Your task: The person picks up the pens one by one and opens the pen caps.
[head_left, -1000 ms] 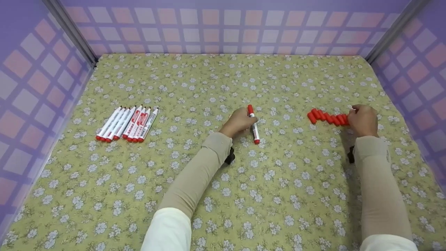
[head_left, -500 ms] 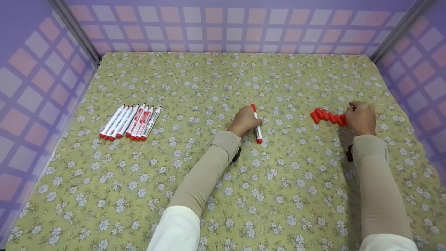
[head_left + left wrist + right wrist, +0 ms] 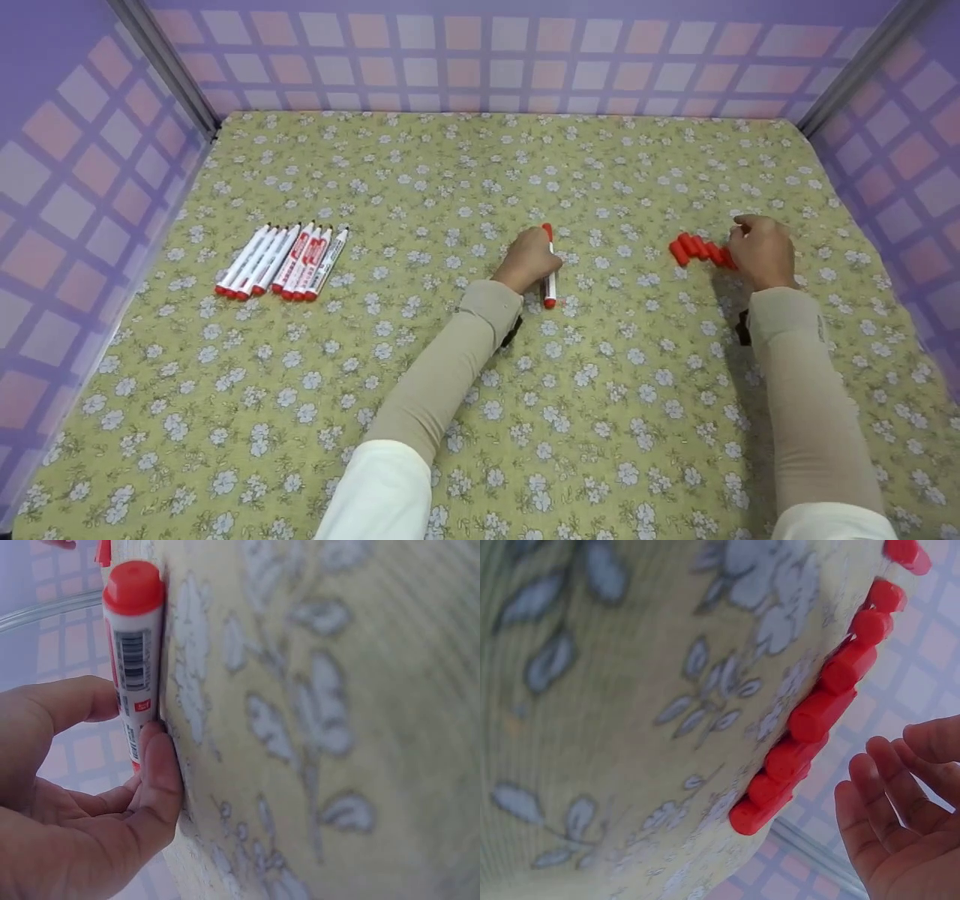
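Observation:
On the flowered cloth lies a capped whiteboard-style marker [image 3: 550,289] with a white barrel, red cap and red end. My left hand [image 3: 528,259] pinches it between thumb and fingers; the left wrist view shows the barrel [image 3: 137,660] and its barcode, red end up. Over to the right, my right hand [image 3: 765,253] is beside a row of loose red marker caps [image 3: 701,247] and partly hides the row's right end. In the right wrist view its fingers [image 3: 881,791] are relaxed, hold nothing and stand apart from the caps [image 3: 821,712].
Several uncapped white markers [image 3: 281,262] lie side by side on the left, tips pointing away. The yellow flowered cloth [image 3: 480,420] covers the table. Purple checked panels [image 3: 525,56] enclose the back and both sides.
My right hand has shifted left along the row of caps, covering more of its right end. My left hand keeps its hold on the marker, which has turned slightly more upright in view.

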`<state>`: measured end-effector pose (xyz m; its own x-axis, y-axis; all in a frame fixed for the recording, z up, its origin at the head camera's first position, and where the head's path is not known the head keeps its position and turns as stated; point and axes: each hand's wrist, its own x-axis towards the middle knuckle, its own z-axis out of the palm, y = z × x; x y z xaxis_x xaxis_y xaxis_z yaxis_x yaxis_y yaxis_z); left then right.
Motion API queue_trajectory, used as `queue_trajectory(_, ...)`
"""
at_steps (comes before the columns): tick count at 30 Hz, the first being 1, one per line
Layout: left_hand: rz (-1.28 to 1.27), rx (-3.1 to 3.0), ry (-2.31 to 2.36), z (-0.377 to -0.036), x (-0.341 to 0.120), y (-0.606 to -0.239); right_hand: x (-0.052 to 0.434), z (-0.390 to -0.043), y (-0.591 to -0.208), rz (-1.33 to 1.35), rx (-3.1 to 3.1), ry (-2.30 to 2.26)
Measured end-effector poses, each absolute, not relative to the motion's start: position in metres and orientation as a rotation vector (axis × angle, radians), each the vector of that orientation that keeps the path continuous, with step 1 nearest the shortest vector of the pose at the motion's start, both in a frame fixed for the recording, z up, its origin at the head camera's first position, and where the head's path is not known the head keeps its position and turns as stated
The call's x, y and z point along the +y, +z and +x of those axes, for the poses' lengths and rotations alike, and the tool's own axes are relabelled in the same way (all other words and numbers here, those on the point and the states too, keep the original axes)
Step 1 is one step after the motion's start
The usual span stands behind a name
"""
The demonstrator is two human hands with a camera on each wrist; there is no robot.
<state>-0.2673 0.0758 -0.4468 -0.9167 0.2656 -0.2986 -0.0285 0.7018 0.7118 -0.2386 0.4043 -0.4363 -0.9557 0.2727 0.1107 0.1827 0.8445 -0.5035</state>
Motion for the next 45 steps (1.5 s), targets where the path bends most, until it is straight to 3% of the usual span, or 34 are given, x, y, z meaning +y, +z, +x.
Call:
queue_trajectory(25,0.197,2.319,1.182,-0.275,0.051,-0.44,0.36,-0.246,-0.422,-0.016,-2.943,0.796)
queue_trajectory(34,0.391,2.289,1.295,-0.275,0.039,-0.436,0.341,-0.246,-0.411,0.076,-3.017,0.87)
queue_trajectory(45,0.717,2.386,1.187,-0.272,0.024,-0.429,0.316,-0.246,-0.409,0.396,-3.085,0.916)
